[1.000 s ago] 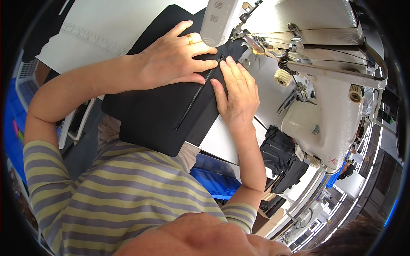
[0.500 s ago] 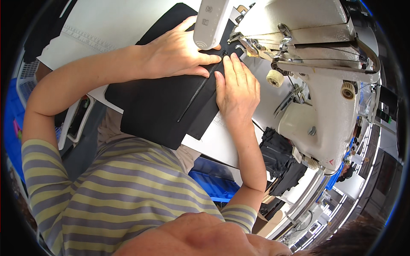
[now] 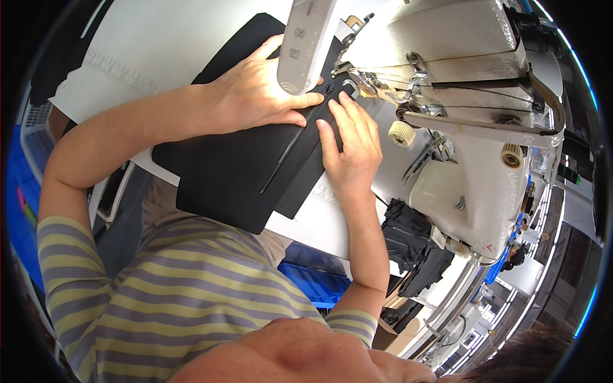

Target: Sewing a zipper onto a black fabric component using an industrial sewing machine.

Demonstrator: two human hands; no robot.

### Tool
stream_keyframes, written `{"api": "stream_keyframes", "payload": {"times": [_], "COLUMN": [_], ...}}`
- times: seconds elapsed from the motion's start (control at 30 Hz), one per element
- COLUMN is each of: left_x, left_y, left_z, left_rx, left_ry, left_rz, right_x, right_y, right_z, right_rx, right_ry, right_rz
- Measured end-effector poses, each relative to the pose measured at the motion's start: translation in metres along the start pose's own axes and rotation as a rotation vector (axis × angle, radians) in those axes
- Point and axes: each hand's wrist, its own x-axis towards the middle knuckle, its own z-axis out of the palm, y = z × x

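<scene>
Both hands sit a bit closer to the needle part of the sewing machine than they did a moment ago, and the black cloth has slid along with them. The left hand lies flat on top of the cloth with its fingers spread out. Its fingertips point toward the machine and reach just under the white lamp that hangs over the work. The right hand is also flat and open, palm down. It presses the edge of the cloth on the side nearer the machine. Its fingers lie close together and point up toward the metal foot of the machine. Neither hand pinches anything; they both just push down.

Between the two hands runs a black zipper, going in a slanted line down the cloth. The cloth lies on the white table, and one corner hangs a little over the front edge. More white cloth lies on the table past the left arm.

Under the table sits a blue bin. A heap of dark cloth pieces rests below the machine on the right side. The person wears a shirt with grey and yellow stripes.
</scene>
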Motion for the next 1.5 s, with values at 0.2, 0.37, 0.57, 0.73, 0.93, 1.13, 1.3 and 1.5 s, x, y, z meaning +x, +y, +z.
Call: {"api": "stream_keyframes", "payload": {"times": [0.2, 0.37, 0.57, 0.73, 0.93, 1.13, 1.3, 1.5], "left_x": [0.003, -0.001, 0.0, 0.006, 0.003, 0.004, 0.01, 0.009], "left_y": [0.001, 0.001, -0.001, -0.004, -0.005, -0.004, 0.001, 0.003], "left_z": [0.001, 0.002, 0.005, 0.01, 0.008, 0.011, -0.003, -0.003], "left_rx": [0.025, -0.06, -0.038, -0.034, 0.01, 0.032, 0.072, 0.037], "left_ry": [0.003, 0.018, 0.006, 0.04, 0.039, 0.016, -0.071, -0.106], "left_rz": [0.024, -0.041, -0.044, -0.015, -0.007, -0.022, -0.032, -0.079], "right_x": [-0.001, -0.037, -0.081, -0.177, -0.193, -0.22, -0.214, -0.2], "right_y": [-0.007, -0.013, 0.109, 0.263, 0.292, 0.296, 0.278, 0.261], "right_z": [-0.016, -0.083, -0.234, -0.396, -0.392, -0.384, -0.355, -0.337], "right_rx": [-0.06, -0.264, -0.634, 0.013, 0.439, 0.583, 0.61, 0.688], "right_ry": [-0.043, 0.042, 0.825, 0.796, 0.85, 0.967, 1.071, 1.206], "right_rz": [0.027, -0.065, 0.271, 1.083, 1.293, 1.083, 0.931, 0.909]}}
